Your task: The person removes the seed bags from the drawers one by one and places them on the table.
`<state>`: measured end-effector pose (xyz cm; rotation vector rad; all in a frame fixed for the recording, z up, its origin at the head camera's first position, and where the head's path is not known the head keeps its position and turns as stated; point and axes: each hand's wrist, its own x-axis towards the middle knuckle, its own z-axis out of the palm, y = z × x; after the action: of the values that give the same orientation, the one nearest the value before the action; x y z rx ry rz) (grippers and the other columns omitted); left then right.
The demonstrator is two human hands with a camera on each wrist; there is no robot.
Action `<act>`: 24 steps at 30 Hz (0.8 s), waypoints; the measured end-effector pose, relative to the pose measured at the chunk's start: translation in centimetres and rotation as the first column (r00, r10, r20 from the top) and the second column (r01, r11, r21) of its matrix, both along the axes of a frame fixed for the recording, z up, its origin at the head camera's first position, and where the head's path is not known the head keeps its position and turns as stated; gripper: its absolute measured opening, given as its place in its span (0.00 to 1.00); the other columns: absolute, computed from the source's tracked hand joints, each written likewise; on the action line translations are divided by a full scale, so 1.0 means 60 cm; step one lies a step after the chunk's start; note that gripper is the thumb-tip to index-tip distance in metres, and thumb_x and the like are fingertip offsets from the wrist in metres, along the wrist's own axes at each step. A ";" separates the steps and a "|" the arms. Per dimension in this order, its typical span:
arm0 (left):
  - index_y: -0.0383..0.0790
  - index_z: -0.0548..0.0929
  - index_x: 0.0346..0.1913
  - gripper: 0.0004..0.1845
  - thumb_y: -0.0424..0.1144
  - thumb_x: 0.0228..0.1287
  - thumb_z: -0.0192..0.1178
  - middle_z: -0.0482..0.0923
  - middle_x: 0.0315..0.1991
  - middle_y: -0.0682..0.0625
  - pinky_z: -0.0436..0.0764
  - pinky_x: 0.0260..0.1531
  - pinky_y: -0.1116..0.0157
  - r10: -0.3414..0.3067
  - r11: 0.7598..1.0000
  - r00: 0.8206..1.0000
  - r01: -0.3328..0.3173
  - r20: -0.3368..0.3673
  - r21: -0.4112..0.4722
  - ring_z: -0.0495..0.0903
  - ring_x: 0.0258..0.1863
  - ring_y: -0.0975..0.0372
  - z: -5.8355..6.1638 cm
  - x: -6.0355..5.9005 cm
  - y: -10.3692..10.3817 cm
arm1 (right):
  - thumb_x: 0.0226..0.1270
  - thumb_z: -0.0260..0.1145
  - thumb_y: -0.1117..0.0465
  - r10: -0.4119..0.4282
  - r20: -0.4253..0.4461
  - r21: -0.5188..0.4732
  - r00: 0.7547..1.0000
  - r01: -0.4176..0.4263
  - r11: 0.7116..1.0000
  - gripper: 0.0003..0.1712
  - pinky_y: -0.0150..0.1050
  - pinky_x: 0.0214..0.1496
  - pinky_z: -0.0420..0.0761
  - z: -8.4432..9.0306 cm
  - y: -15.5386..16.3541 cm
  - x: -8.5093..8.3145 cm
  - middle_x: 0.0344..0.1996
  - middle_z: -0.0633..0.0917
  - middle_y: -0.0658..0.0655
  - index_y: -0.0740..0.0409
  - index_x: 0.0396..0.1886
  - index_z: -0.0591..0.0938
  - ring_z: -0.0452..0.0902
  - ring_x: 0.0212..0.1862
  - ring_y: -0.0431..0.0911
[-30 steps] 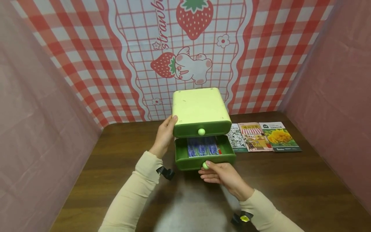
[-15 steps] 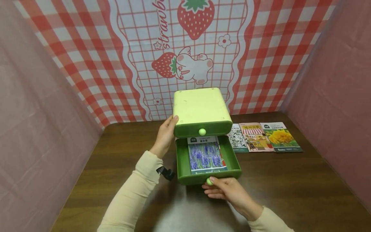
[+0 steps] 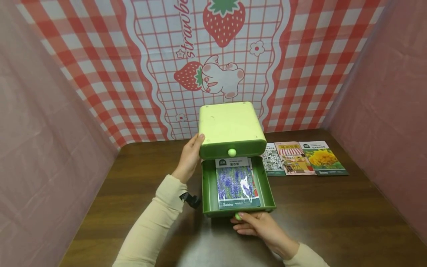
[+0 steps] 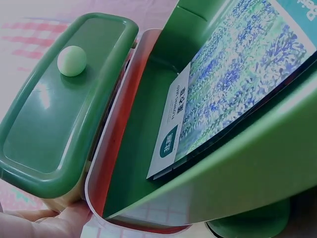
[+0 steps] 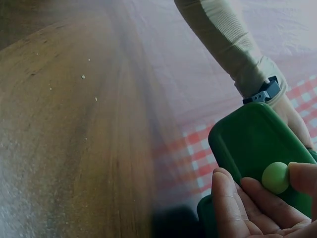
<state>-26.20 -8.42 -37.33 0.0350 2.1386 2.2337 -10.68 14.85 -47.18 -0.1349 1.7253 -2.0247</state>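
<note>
Tabletop: right hand [image 3: 258,228] pinches open drawer's knob [image 3: 238,216]; lavender packet [image 3: 237,182] inside.

The drawer box [image 3: 230,128] is smooth plastic, its green fronts glossy. The seed packet [image 3: 237,182] inside is shiny printed paper. The table [image 3: 333,218] is dark wood-grain with a sheen. The backdrop [image 3: 100,66] is checked cloth.

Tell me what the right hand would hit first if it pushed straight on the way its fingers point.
The right hand points away from the person, its fingers pinching the pale knob of the open lower drawer. Going straight on, it would meet that drawer's front at once; pressing further would probably slide the drawer back under the cabinet.
</note>
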 end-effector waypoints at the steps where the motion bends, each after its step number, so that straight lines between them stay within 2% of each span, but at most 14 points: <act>1: 0.45 0.60 0.76 0.35 0.58 0.74 0.49 0.70 0.68 0.47 0.77 0.60 0.59 0.001 1.000 1.000 -0.001 0.002 0.005 0.79 0.50 0.59 0.000 0.000 0.000 | 0.74 0.59 0.56 0.002 0.001 -0.001 1.000 -0.002 1.000 0.28 0.41 0.51 0.85 -0.001 0.000 0.000 0.50 0.84 0.72 0.81 0.55 0.75 0.87 0.45 0.47; 9: 0.44 0.57 0.77 0.35 0.57 0.75 0.47 0.66 0.71 0.46 0.78 0.56 0.64 -0.024 1.000 0.999 0.023 0.023 0.019 0.78 0.49 0.62 0.000 -0.001 -0.003 | 0.74 0.59 0.55 0.003 0.015 0.006 1.000 -0.003 1.000 0.27 0.41 0.49 0.86 -0.001 -0.001 0.002 0.44 0.87 0.67 0.79 0.54 0.77 0.87 0.42 0.45; 13: 0.44 0.55 0.77 0.35 0.57 0.76 0.46 0.65 0.72 0.46 0.78 0.55 0.64 -0.031 0.999 0.999 0.031 0.027 0.021 0.78 0.49 0.63 0.001 -0.001 -0.003 | 0.75 0.57 0.52 0.019 0.019 0.048 1.000 -0.020 0.999 0.30 0.43 0.48 0.87 0.001 -0.003 0.005 0.43 0.87 0.68 0.80 0.54 0.76 0.88 0.41 0.47; 18: 0.42 0.56 0.77 0.36 0.58 0.74 0.48 0.63 0.73 0.46 0.73 0.65 0.58 -0.026 0.999 1.000 0.025 0.008 0.032 0.76 0.59 0.57 -0.001 0.000 -0.002 | 0.75 0.57 0.52 0.147 0.002 0.099 0.989 -0.146 0.984 0.30 0.42 0.41 0.88 0.008 -0.003 0.012 0.39 0.88 0.68 0.82 0.49 0.78 0.88 0.35 0.45; 21: 0.42 0.57 0.77 0.37 0.58 0.74 0.49 0.62 0.74 0.46 0.70 0.68 0.57 -0.022 0.999 1.000 0.022 -0.004 0.032 0.72 0.65 0.54 -0.003 0.001 -0.001 | 0.74 0.58 0.56 0.248 -0.078 0.107 0.966 -0.239 0.965 0.25 0.45 0.38 0.88 0.021 0.000 0.015 0.36 0.87 0.70 0.82 0.44 0.80 0.87 0.33 0.43; 24: 0.42 0.56 0.77 0.37 0.58 0.74 0.49 0.61 0.74 0.46 0.69 0.69 0.57 -0.021 0.999 1.000 0.021 -0.005 0.037 0.71 0.66 0.54 -0.002 0.001 0.000 | 0.73 0.59 0.60 0.307 -0.188 0.126 0.933 -0.287 0.950 0.21 0.50 0.38 0.87 0.047 0.005 0.014 0.35 0.86 0.72 0.80 0.40 0.80 0.87 0.33 0.42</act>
<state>-26.12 -8.42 -37.45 0.0641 2.0893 2.2638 -9.85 15.15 -44.35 -0.5571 1.7965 -1.7521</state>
